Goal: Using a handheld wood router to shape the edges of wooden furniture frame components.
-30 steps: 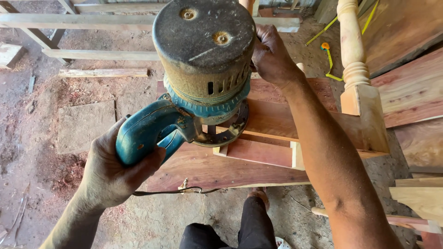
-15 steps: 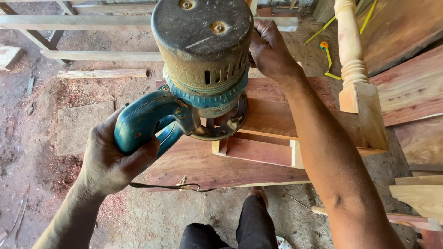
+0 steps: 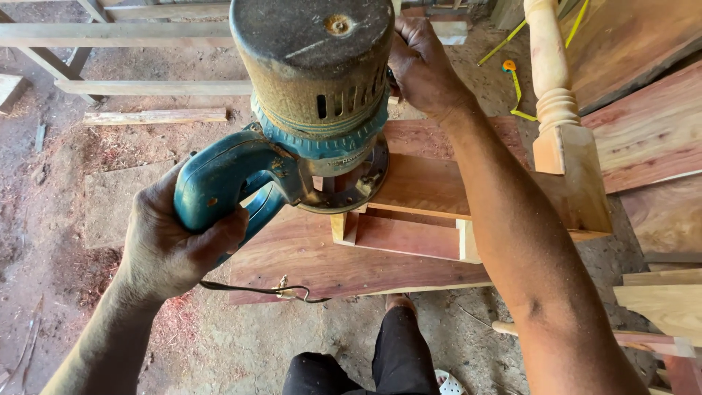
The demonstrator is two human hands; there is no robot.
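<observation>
A heavy wood router [image 3: 314, 95] with a dusty grey motor cap and teal body stands on a reddish wooden workpiece [image 3: 417, 190]. My left hand [image 3: 172, 245] is closed around its teal D-shaped handle [image 3: 219, 186] at the lower left. My right hand [image 3: 424, 69] grips the router's far side, where the handle is hidden behind the motor. The round base [image 3: 358, 186] rests on the top board's left end. A black power cord [image 3: 270, 291] trails below my left hand.
A turned wooden baluster post [image 3: 559, 110] stands right of the workpiece. Reddish planks [image 3: 651, 124] lie at the right, pale boards [image 3: 146, 88] on the dirt floor at the back left. A yellow tool [image 3: 515, 77] lies beyond. My dark trouser leg [image 3: 395, 351] shows below.
The router and both hands have shifted slightly left along the board, and the view has moved closer to the motor cap.
</observation>
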